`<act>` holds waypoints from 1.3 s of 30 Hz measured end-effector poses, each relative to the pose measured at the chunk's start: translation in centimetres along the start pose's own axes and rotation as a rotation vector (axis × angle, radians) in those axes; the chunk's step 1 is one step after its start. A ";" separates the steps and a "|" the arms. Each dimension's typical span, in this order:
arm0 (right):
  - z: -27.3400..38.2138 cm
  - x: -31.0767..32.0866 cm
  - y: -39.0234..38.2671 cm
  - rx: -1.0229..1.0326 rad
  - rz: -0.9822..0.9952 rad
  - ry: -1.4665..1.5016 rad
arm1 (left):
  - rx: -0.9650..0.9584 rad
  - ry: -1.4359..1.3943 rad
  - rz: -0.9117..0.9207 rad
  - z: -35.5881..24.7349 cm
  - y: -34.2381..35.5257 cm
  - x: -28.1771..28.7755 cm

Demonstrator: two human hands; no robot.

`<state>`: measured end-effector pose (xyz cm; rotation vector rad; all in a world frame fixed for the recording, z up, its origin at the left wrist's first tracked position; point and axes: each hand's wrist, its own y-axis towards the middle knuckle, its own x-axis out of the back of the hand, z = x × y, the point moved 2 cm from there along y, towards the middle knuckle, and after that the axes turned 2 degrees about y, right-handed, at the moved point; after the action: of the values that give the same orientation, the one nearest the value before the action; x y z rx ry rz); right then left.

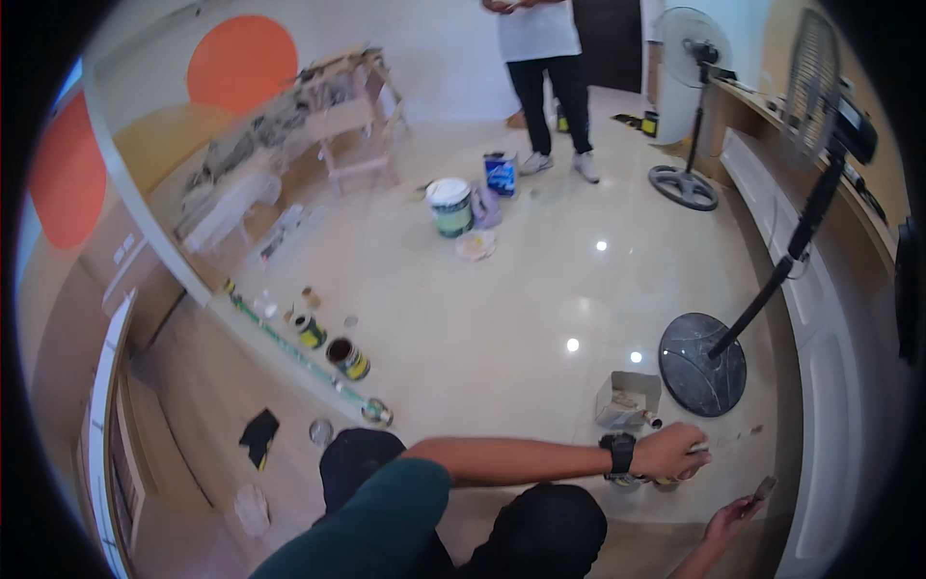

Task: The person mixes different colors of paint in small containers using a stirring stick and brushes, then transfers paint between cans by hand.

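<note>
My left hand (672,452), with a black watch (619,455) on its wrist, reaches across in front of my knees to the lower right. Its fingers are curled around something small and pale that I cannot make out. Partly hidden under this hand is a round can (627,480). Lower and further right, my right hand (731,521) grips what looks like a paintbrush (766,487), its brownish end pointing up toward the white panelled cabinet. An open cardboard box (625,398) with small items in it stands just beyond my left hand.
A pedestal fan's round black base (703,364) stands beyond my hands; a second fan (687,187) is farther back. Open paint cans (347,358) line a floor rail at left. A white-lidded bucket (449,206) sits mid-floor, near a standing person (545,77).
</note>
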<state>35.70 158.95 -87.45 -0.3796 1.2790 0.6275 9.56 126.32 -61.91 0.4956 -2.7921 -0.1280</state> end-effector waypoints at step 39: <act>-59.0 -55.4 -12.0 -0.453 0.294 -0.619 | -0.377 -1.242 -0.537 1.4 -19.4 40.9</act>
<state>-10.51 102.52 -50.35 -0.3302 0.5918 1.1875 -21.23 93.86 -54.55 1.4159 -3.4416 -1.4970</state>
